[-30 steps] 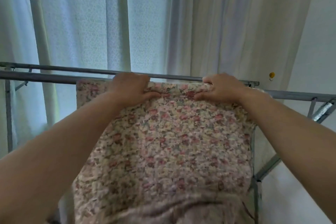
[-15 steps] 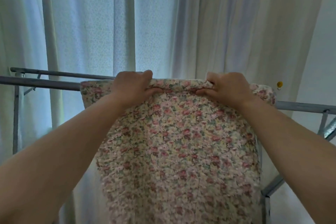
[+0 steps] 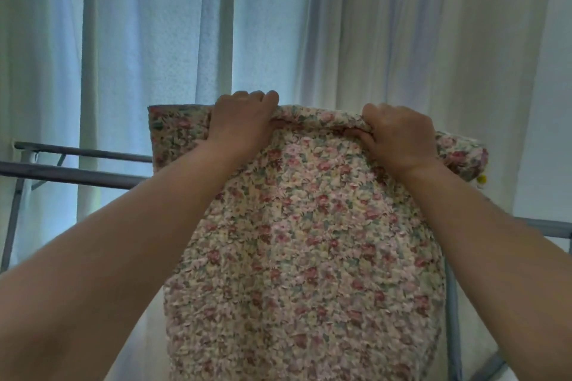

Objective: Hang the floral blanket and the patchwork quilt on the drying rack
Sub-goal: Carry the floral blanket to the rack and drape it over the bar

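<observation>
Quick tally from us: we count one floral blanket and two hands, one left hand and one right hand. One drying rack, with two rails showing on the left and a single right rail. Two curtains: one sheer curtain, one cream curtain. Two window bars show behind the sheer one. One small yellow thing, and we can't tell what it is.
</observation>
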The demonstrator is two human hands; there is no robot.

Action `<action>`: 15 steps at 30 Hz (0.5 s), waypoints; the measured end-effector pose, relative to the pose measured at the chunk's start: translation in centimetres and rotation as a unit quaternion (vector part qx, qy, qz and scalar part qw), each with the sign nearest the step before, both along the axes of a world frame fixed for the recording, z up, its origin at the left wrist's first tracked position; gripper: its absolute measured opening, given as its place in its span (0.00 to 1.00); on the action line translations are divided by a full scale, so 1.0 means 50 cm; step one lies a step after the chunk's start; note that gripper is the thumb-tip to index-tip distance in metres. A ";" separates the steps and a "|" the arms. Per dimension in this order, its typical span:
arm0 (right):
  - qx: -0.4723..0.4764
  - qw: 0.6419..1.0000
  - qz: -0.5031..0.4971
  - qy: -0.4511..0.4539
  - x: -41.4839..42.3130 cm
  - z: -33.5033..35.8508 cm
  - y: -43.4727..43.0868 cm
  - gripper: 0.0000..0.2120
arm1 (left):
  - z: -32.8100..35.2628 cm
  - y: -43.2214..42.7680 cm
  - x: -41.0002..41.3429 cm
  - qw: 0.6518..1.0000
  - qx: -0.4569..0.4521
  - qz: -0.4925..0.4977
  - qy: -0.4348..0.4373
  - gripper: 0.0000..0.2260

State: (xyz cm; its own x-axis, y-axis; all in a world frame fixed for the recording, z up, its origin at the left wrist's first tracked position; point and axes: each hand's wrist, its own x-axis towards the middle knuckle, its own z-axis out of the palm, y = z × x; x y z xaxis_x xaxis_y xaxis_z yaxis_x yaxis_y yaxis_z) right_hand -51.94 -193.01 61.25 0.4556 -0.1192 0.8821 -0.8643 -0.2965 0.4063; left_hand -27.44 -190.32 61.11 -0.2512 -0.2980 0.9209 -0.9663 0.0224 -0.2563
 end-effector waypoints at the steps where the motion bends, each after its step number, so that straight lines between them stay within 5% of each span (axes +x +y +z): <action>1: -0.006 1.000 0.000 -0.004 0.002 0.009 -0.005 0.17 | 0.012 -0.010 -0.001 1.000 -0.004 0.014 0.000 0.09; 10: -0.039 0.994 -0.070 -0.073 0.028 0.021 -0.078 0.10 | 0.019 -0.085 -0.010 0.995 -0.062 0.072 -0.013 0.05; 15: 0.082 0.975 -0.163 -0.126 0.045 -0.009 -0.134 0.07 | -0.014 -0.124 -0.018 0.990 -0.070 0.121 -0.025 0.08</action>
State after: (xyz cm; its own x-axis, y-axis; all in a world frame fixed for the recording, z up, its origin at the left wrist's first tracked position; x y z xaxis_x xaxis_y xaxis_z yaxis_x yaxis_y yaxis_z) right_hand -49.70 -199.73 60.82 0.1405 -0.3697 0.9185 -0.9898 -0.0316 0.1387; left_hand -28.36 -196.54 60.41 -0.2351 -0.2244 0.9457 -0.9249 -0.2473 -0.2887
